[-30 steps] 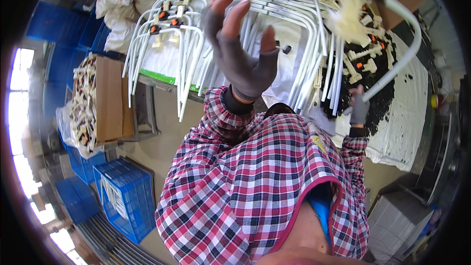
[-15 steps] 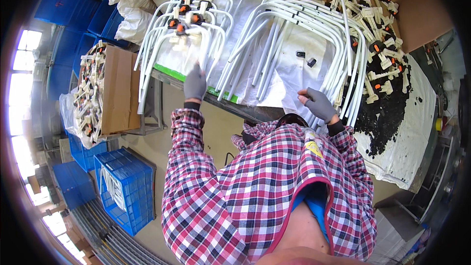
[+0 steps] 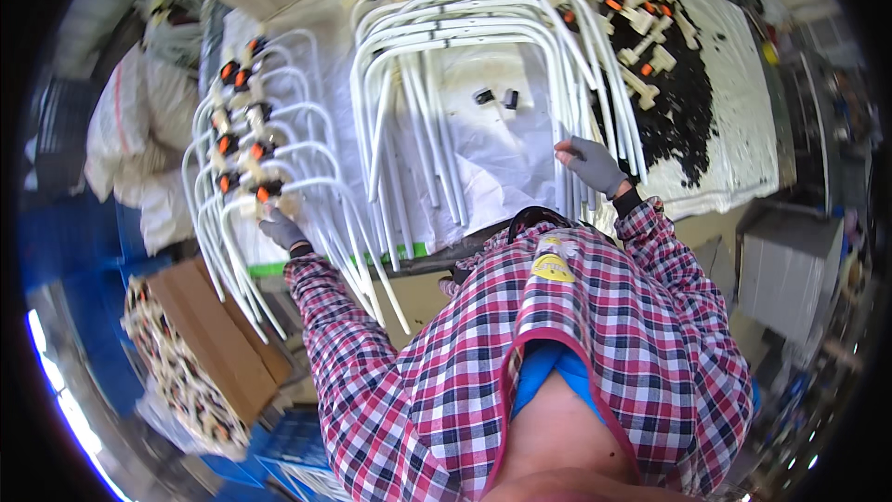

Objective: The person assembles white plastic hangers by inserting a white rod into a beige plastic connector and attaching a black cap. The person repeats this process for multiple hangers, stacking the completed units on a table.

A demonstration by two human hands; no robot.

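In a grey glove with bare fingertips, my left hand (image 3: 280, 229) is closed at the cream plastic fitting (image 3: 266, 197) on the nearest white bent tube frame (image 3: 228, 223). That fitting carries an orange and black piece; the fingertips are slightly blurred. More such frames stand behind it in a row, each with similar fittings. My right hand (image 3: 595, 167), gloved alike, hovers by the right legs of a second stack of white tube frames (image 3: 455, 37). Its fingers are loosely bent and apart, with nothing in them. Two small black parts (image 3: 497, 98) lie inside this stack's outline.
A white sheet (image 3: 734, 121) covers the table; on its right lie heaps of black pieces (image 3: 683, 121) and cream fittings (image 3: 641, 19). An open cardboard box (image 3: 218, 339) of fittings stands at lower left, near a blue crate (image 3: 302, 451). White sacks (image 3: 139, 144) are piled at left.
The view has swung left. My left hand has moved from the front of the left frames up to the nearest frame's fitting. My right hand stays near the right stack's legs.
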